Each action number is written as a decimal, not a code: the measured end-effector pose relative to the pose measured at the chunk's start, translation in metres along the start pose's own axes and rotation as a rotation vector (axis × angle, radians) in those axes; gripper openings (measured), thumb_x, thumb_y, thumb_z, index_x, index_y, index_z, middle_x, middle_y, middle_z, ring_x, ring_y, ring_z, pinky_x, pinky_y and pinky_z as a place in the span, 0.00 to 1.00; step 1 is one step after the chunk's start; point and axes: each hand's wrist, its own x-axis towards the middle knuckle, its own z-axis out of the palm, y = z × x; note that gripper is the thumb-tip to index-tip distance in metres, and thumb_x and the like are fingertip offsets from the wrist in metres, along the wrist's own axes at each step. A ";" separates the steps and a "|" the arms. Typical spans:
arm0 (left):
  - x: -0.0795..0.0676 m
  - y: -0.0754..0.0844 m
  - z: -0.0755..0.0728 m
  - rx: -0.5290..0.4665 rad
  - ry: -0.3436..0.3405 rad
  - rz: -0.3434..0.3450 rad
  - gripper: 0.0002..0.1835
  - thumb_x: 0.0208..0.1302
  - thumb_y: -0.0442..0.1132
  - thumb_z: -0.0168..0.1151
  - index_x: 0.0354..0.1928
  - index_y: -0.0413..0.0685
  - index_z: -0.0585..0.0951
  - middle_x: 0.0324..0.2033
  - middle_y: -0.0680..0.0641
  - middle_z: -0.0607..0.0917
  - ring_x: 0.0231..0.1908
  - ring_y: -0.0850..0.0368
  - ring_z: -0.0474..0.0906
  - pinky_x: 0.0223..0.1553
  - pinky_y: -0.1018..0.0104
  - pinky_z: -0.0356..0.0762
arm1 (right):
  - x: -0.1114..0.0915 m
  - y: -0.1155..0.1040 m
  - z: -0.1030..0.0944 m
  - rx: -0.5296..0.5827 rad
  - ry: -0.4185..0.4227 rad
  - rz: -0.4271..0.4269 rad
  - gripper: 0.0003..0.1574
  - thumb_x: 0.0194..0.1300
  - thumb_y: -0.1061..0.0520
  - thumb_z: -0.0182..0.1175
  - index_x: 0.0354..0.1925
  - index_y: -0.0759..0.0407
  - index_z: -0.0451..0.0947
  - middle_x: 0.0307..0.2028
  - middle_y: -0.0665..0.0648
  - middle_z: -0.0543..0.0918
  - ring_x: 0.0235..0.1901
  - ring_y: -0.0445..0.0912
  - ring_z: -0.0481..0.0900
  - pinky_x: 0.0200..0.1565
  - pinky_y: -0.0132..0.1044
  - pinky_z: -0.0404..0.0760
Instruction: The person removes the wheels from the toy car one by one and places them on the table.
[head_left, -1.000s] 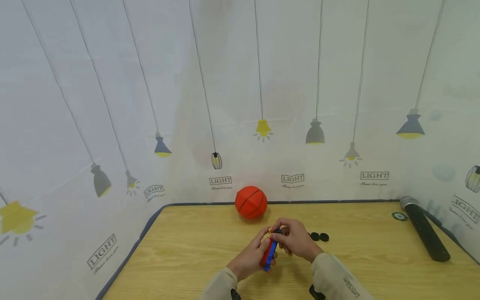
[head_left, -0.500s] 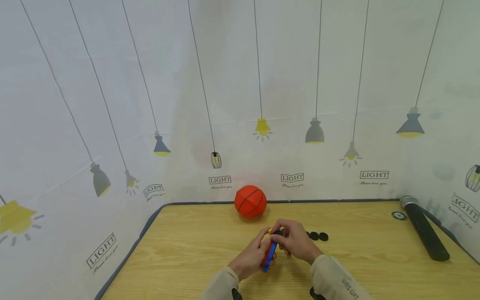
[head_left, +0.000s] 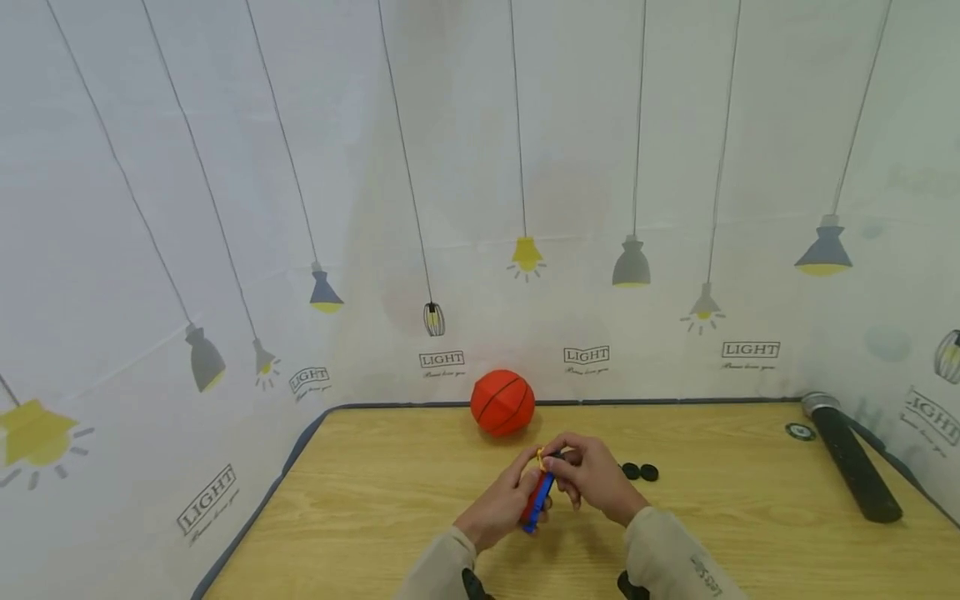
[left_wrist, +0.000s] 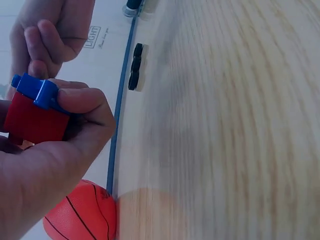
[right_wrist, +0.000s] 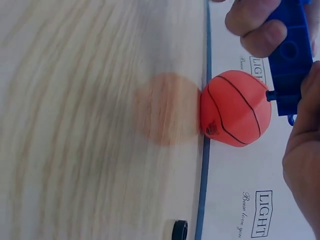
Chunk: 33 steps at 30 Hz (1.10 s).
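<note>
A small red-and-blue plastic toy (head_left: 537,502) is held between both hands above the table, tilted, with a yellow bit (head_left: 539,456) at its far end. My left hand (head_left: 497,507) grips its body, thumb on the blue part. In the left wrist view the red block (left_wrist: 35,121) sits under a blue piece (left_wrist: 37,91) with a peg. The right wrist view shows the long blue underside (right_wrist: 291,62) with a side peg and a small loop. My right hand (head_left: 596,479) pinches the toy's far end, where its fingers hide a dark part.
Several black discs (head_left: 649,472) lie right of the hands. A red ball with black lines (head_left: 502,403) rests against the back edge. At the right are a microphone (head_left: 855,458) and a round dark chip (head_left: 800,432) on the wooden table (head_left: 360,500).
The toy has risen slightly in the head view, and less of the dark part at its far end shows between the right fingers. Both hands keep hold of it.
</note>
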 end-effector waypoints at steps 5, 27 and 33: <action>-0.001 0.000 -0.001 0.033 0.023 0.019 0.26 0.83 0.46 0.33 0.79 0.61 0.51 0.38 0.45 0.77 0.33 0.55 0.76 0.30 0.66 0.77 | -0.002 -0.002 -0.001 0.179 -0.020 0.086 0.19 0.76 0.56 0.54 0.53 0.73 0.75 0.19 0.48 0.76 0.14 0.37 0.67 0.19 0.30 0.74; 0.003 0.006 0.005 0.099 0.054 0.043 0.24 0.84 0.43 0.32 0.77 0.63 0.56 0.33 0.48 0.77 0.29 0.57 0.73 0.25 0.69 0.73 | -0.004 -0.015 0.001 0.299 0.045 0.233 0.20 0.79 0.55 0.50 0.56 0.70 0.72 0.19 0.47 0.75 0.16 0.36 0.64 0.20 0.27 0.70; 0.003 0.009 0.002 0.098 0.017 0.041 0.23 0.84 0.44 0.32 0.76 0.63 0.56 0.34 0.47 0.77 0.30 0.57 0.74 0.26 0.67 0.74 | -0.004 -0.020 -0.005 0.130 -0.032 0.185 0.17 0.77 0.55 0.54 0.54 0.69 0.73 0.19 0.49 0.75 0.16 0.39 0.66 0.21 0.30 0.72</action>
